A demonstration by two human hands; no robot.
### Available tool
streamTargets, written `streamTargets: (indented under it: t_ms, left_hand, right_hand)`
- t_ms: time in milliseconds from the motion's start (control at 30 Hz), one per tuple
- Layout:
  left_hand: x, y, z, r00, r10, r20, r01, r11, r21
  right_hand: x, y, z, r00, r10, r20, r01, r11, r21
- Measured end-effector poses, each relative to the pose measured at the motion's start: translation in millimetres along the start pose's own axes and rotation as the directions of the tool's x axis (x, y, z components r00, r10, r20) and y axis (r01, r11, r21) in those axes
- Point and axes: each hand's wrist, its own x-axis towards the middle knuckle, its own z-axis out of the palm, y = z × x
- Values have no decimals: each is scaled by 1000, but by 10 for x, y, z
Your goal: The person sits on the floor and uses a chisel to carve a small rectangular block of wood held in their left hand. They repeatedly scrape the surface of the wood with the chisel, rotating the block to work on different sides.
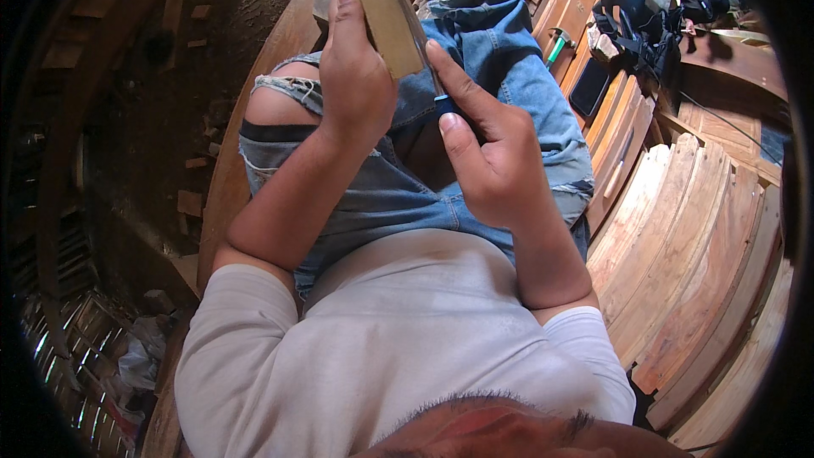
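Observation:
Raised over my lap, my left hand [360, 76] is wrapped round a yellowish-brown rectangular block [390, 21], its thumb lying along the near-left side. The block is tilted, its upper end leaning away and to the left. My right hand [492, 144] grips a blue-handled tool [443, 105] with a slim metal shaft. Its index finger stretches forward along the shaft, and the thumb presses on the dark blue handle. The shaft runs up close beside the block's right edge; whether they touch, I cannot tell. The tool's tip is hidden.
I sit on wooden planks with my jeans-clad legs [526, 119] spread. To the right lie a green-handled hammer [557, 49], a black phone [590, 87], a dark bag [636, 13] and several slatted wood panels [678, 229]. Wood scraps [190, 202] litter the dirt floor at left.

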Motion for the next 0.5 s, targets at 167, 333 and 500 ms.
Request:
streamTargets:
  t_ms: [167,333,500]
  left_hand:
    - [-44,77,46,991,134,-13,-125,956,267]
    - [-169,22,194,981,194,23,-188,900,394]
    - [-298,-38,485,974,-152,170,149,988,27]
  right_hand:
    - [31,-16,-20,999,24,25,-25,999,21]
    - [132,66,-34,992,-52,-114,45,997,-65]
    - [353,246,-521,976,111,-190,-86,987,138]
